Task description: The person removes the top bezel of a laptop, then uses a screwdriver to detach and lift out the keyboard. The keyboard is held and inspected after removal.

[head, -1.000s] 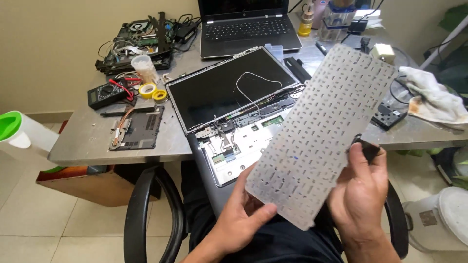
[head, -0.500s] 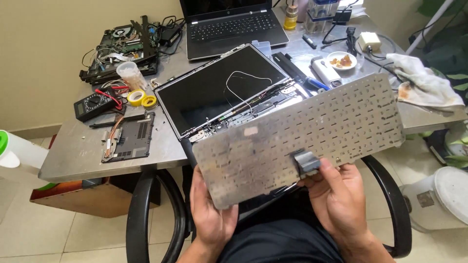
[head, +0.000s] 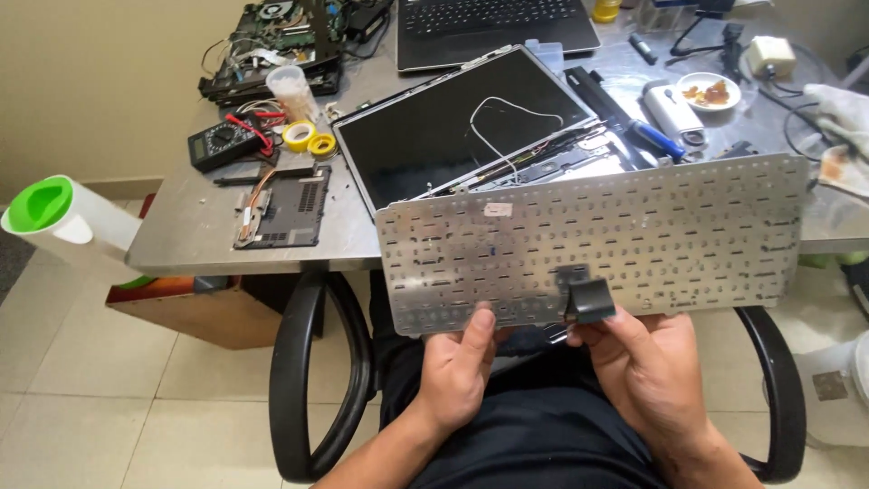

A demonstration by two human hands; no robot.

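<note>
I hold a detached laptop keyboard [head: 634, 235] over my lap, its perforated silver metal back facing me, lying level. My left hand [head: 457, 371] grips its lower edge, thumb on the plate. My right hand [head: 647, 367] holds the lower edge too, fingers by the short dark ribbon cable [head: 588, 299] that sticks out of the back. Behind the keyboard on the grey table [head: 181, 235] lies an opened laptop with a bare dark screen panel [head: 453, 127] and a loose white wire [head: 507, 113].
On the table's left lie a black base cover [head: 285, 208], a multimeter [head: 222, 143], two yellow tape rolls [head: 308, 139] and a circuit board [head: 272, 45]. A second laptop [head: 493, 27] sits at the back. A small bowl [head: 708, 91] and cloth [head: 837, 113] are right. Black chair arms [head: 308, 380] flank me.
The keyboard has swung from a steep tilt to lying level in front of me. My hands have shifted along its lower edge, and my view has dropped towards my lap.
</note>
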